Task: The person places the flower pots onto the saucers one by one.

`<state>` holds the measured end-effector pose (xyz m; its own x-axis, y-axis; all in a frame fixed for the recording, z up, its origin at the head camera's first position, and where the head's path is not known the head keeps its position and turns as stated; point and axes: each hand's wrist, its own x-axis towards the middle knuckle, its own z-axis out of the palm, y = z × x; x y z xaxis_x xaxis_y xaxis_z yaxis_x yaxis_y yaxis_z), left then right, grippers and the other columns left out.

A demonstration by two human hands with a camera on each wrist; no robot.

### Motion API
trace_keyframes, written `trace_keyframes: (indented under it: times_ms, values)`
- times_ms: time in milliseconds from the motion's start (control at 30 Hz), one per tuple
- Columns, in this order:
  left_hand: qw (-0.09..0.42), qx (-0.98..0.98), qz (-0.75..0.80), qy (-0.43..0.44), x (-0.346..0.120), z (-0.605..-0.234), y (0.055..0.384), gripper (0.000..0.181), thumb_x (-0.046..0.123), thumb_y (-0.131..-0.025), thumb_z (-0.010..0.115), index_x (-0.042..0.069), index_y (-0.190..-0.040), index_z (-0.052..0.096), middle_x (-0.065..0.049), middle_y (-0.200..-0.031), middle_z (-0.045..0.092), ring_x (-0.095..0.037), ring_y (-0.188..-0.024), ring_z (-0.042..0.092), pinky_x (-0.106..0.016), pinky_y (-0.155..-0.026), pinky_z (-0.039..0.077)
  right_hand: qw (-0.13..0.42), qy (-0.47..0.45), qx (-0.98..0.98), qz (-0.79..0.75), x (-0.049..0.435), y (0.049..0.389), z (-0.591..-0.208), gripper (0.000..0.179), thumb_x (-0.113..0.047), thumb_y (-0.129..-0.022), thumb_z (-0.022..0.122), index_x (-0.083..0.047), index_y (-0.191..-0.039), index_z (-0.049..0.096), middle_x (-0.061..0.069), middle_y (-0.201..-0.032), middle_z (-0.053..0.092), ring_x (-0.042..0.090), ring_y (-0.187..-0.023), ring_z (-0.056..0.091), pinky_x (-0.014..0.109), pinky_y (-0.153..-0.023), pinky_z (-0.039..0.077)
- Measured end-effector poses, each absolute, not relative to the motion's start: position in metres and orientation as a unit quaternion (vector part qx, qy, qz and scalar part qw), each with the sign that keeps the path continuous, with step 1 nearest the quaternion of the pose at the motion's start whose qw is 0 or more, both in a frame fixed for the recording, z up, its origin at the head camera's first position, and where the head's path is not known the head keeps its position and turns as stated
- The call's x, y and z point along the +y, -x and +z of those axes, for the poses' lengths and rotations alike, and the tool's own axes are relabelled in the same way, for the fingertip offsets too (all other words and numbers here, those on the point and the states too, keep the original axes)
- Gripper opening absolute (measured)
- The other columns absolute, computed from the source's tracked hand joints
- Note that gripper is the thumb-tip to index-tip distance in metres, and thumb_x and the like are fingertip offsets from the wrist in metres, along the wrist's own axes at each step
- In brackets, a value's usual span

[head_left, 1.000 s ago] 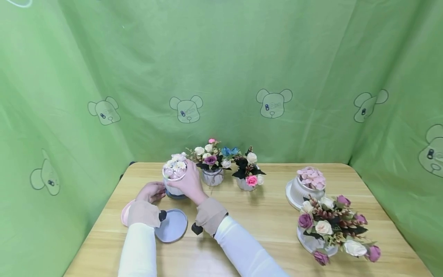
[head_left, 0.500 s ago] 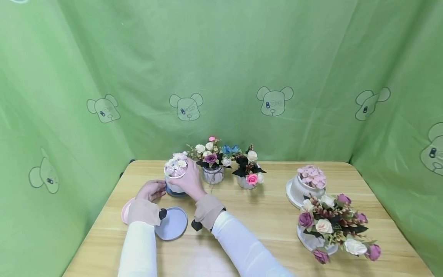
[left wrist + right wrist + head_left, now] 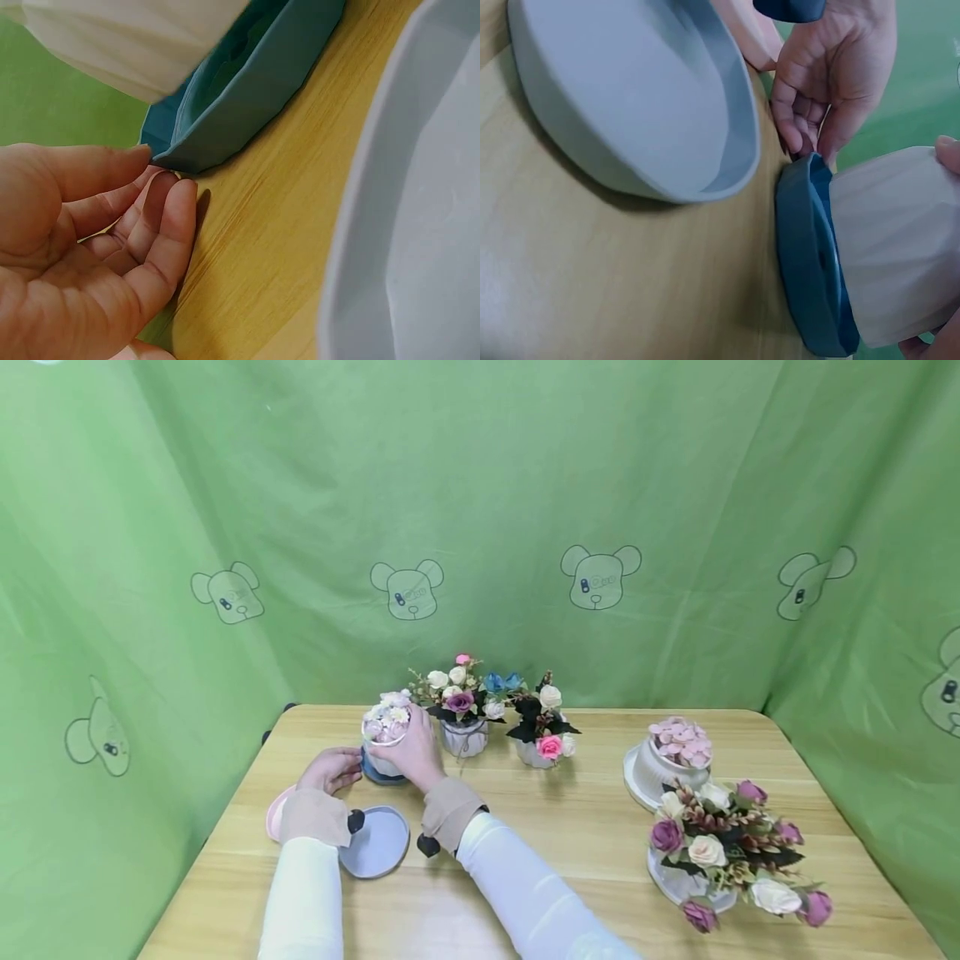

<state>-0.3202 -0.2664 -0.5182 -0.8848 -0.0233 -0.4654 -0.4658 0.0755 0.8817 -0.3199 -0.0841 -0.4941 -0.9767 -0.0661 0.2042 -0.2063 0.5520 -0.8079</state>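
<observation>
My right hand grips a white flowerpot near its rim, at the left back of the table. Pale pink and white flowers fill the pot. Its base is tilted over the raised rim of a dark blue saucer in the right wrist view. My left hand pinches that saucer's near edge, thumb on the rim and fingers curled below. Closer to me lies a grey-blue saucer, and a pink saucer is partly hidden behind my left wrist.
Two small pots with mixed flowers stand right of my hands at the back. On the right, a ribbed pot of pink flowers and a large rose arrangement sit on white saucers. Green cloth hangs behind the table.
The pot has shifted slightly right over the blue saucer, and more of the saucer's left rim shows. Both hands keep their holds. The head view has drifted a little.
</observation>
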Motion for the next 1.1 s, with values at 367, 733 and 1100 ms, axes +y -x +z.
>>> trace_keyframes:
  times_ms: [367, 733, 1100]
  values:
    - [0.163, 0.714, 0.66, 0.17, -0.266, -0.518, 0.316, 0.043, 0.001, -0.101, 0.043, -0.013, -0.141, 0.036, 0.0, -0.091, 0.061, -0.006, -0.078, 0.06, -0.023, -0.085, 0.057, 0.069, -0.069, -0.879, 0.466, -0.09, 0.321, -0.502, 0.107, -0.039, -0.06, 0.092, -0.011, -0.145, 0.034, 0.01, -0.141, 0.046, 0.028, -0.128, 0.049, 0.04, -0.111, 0.042]
    - [0.158, 0.711, 0.665, 0.169, -0.265, -0.517, 0.318, 0.041, 0.0, -0.099, 0.047, -0.012, -0.137, 0.041, 0.005, -0.083, 0.064, -0.005, -0.075, 0.062, -0.023, -0.085, 0.057, 0.073, -0.063, -0.873, 0.479, -0.091, 0.323, -0.507, 0.106, -0.036, -0.06, 0.092, -0.01, -0.145, 0.034, 0.013, -0.139, 0.047, 0.03, -0.126, 0.051, 0.042, -0.11, 0.044]
    - [0.154, 0.705, 0.668, 0.181, -0.264, -0.515, 0.316, 0.037, -0.001, -0.097, 0.05, -0.011, -0.133, 0.044, 0.004, -0.078, 0.063, -0.007, -0.074, 0.061, -0.024, -0.083, 0.058, 0.067, -0.047, -0.873, 0.481, -0.096, 0.322, -0.517, 0.106, -0.039, -0.063, 0.09, -0.009, -0.146, 0.032, 0.015, -0.143, 0.044, 0.035, -0.127, 0.05, 0.046, -0.11, 0.043]
